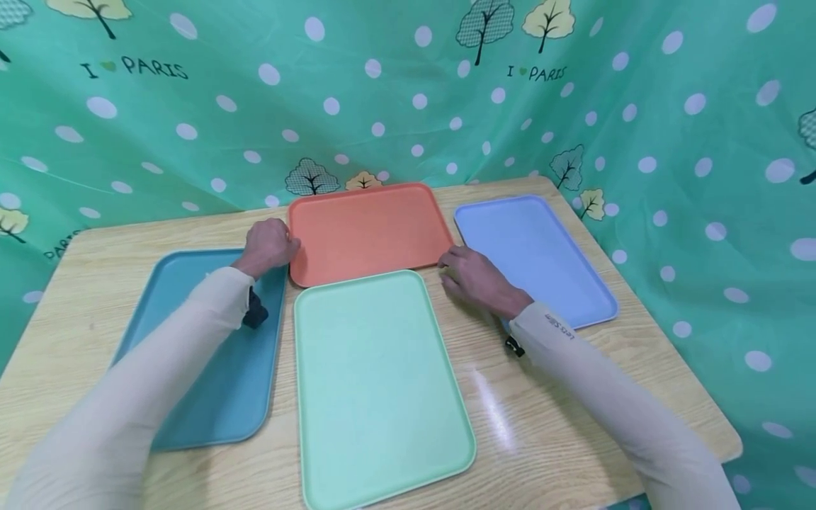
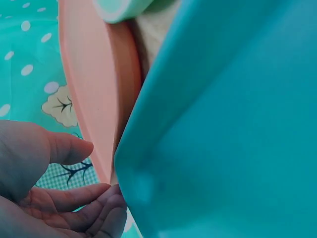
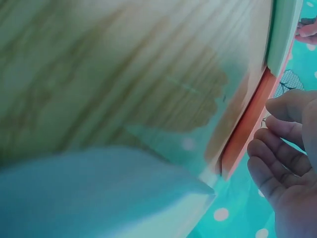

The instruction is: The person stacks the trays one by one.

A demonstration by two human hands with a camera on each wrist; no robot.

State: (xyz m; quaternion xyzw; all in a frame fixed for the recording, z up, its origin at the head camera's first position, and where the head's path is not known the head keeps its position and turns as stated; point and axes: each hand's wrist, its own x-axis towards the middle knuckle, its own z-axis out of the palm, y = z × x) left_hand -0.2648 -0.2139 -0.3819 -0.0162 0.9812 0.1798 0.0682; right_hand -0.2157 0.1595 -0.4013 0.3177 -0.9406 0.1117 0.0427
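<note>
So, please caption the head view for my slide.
Left hand and right hand at opposite ends of a coral tray.

The coral tray, teal tray, mint tray and periwinkle tray are plain, the green cloth white-dotted.

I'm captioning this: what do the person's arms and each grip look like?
The left sleeve and right sleeve are long and pale; the right bears small dark lettering. A black object shows at each wrist. The left grip and right grip are gloveless.
</note>
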